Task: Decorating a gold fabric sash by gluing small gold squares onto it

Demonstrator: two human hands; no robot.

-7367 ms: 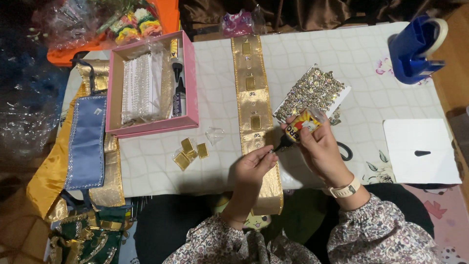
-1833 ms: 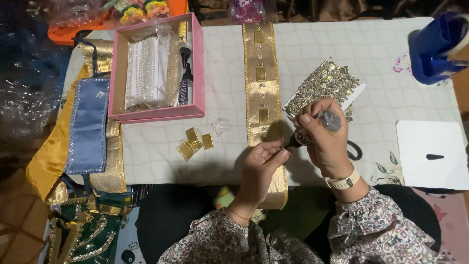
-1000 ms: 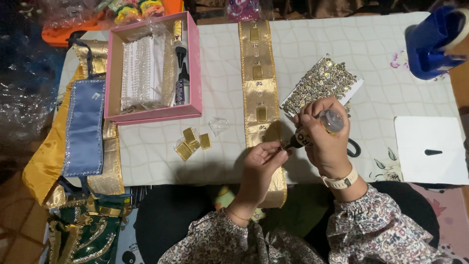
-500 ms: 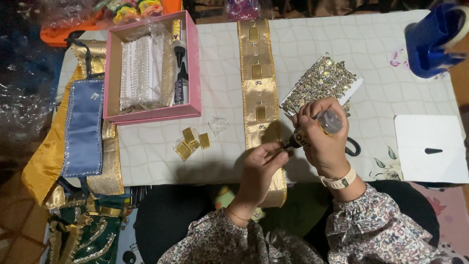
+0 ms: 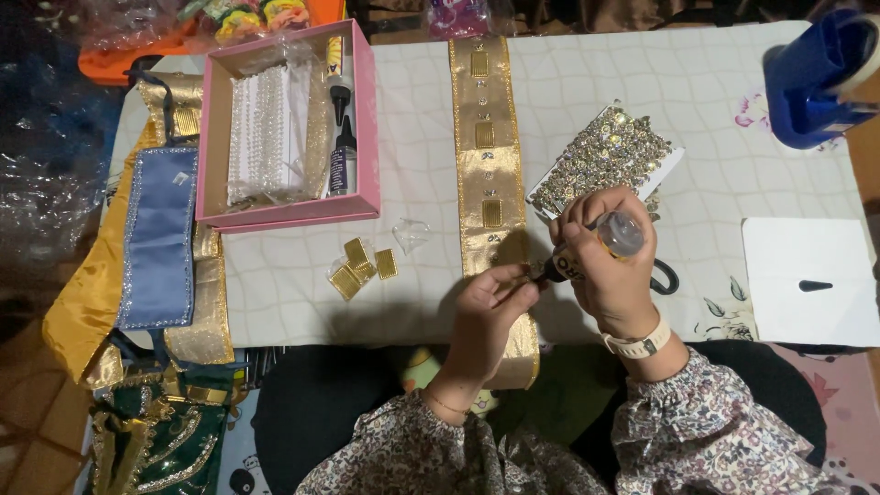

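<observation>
right hand (image 5: 612,275) is squeezing small glue bottle (image 5: 596,247), centre-right of frame | left hand (image 5: 490,298) is pinching tiny gold piece at its tip | bottle looks light, slippery: grip round its middle | gold ribbon (image 5: 484,174) is lying soft on worktop (image 5: 715,101)

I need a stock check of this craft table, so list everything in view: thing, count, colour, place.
gold band: one, gold, table centre
gold plates: a few, gold, left of the band
pink box: one, pink, upper left, holds white bead strands
rhinestone card: one, silver-gold, right of the band
blue dispenser: one, blue, top right
white card: one, white, right edge
blue fabric: one, blue on gold cloth, left edge
glue bottle: one, clear with dark tip, in right hand
left hand: pinching at the bottle's tip
right hand: gripping the bottle
</observation>
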